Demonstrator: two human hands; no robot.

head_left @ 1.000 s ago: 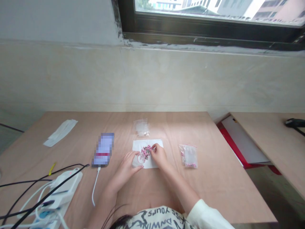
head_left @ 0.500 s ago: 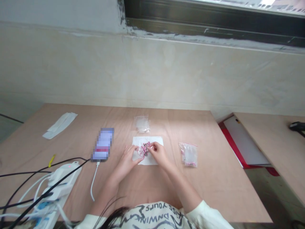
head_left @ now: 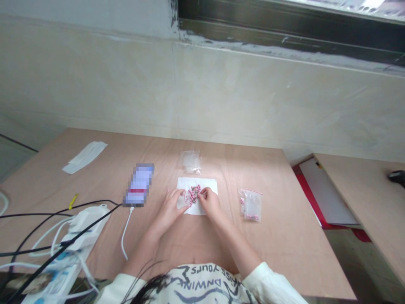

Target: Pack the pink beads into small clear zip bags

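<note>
A small heap of pink beads, with some darker bits among them, lies on a white sheet of paper. On the paper's left edge rests my left hand, thumb and index finger spread apart in a curve beside the heap, with nothing seen between them. From the right, my right hand reaches to the heap's edge with thumb and index fingertips pinched together. Whatever is between those fingertips is too small to make out. A clear bag lies just beyond the paper.
Right of the paper lies a red-edged zip bag with pink beads. To the left are a phone on a white cable, folded white strips and a power strip with tangled cords. A wall stands behind the wooden table.
The camera view has tilted and shifted slightly. My right fingertips have moved a little toward the right edge of the bead heap; my left hand stays at the paper's left side.
</note>
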